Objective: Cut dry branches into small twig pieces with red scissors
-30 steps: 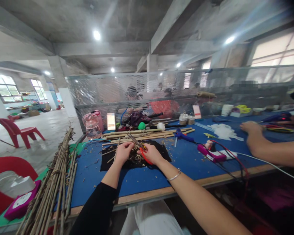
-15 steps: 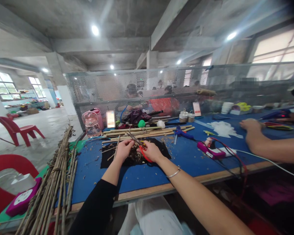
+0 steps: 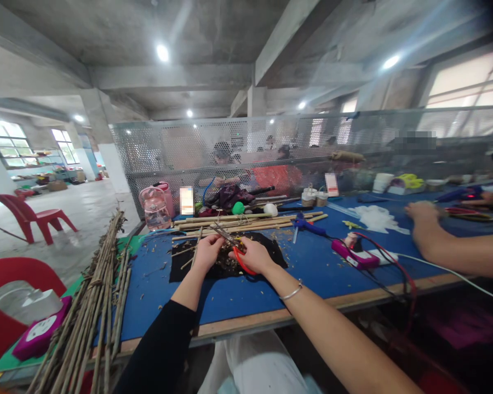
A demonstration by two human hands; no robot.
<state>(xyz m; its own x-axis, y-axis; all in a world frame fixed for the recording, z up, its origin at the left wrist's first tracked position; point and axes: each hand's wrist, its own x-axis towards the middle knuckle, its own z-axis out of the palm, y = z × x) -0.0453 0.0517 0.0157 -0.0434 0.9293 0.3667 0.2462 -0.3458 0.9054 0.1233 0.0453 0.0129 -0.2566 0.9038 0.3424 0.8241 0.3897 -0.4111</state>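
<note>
Scissors [image 3: 239,256] show red handles and greyish blades.

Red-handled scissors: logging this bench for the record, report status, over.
Right grip on red-handled scissors. Left grip beside the blades, contents unclear. Scraps strewn on black cloth below.

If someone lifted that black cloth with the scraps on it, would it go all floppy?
The black cloth would probably sag, since it lies flat and thin on the blue tabletop. The scraps would likely slide off, because they look loose and small.
</note>
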